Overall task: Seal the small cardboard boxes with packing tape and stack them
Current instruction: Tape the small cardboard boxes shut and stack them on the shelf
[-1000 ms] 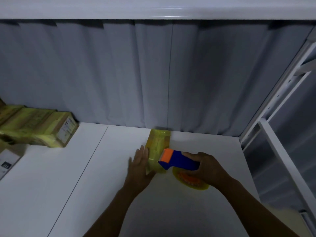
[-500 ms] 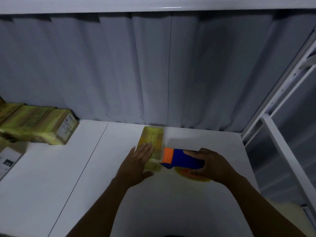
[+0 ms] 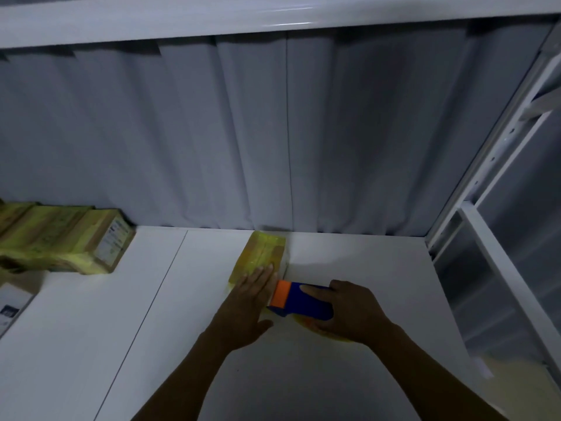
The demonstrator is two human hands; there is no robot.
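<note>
At the far left your sealed boxes (image 3: pixel 63 241) lie side by side near the curtain; across the white table (image 3: pixel 106 344), by the back edge, sits the box (image 3: pixel 262 253) you are taping, glossy with yellow tape; your left hand (image 3: pixel 247 302) lies flat on its near end, fingers straight, pressing and gripping nothing; just right of it the tape dispenser (image 3: pixel 299 302) meets that end, your right hand (image 3: pixel 353 312) wrapped round its blue body. The box looks light and stiff but slick under tape, so it may slide; take it by its long sides, I judge, when stacking.
</note>
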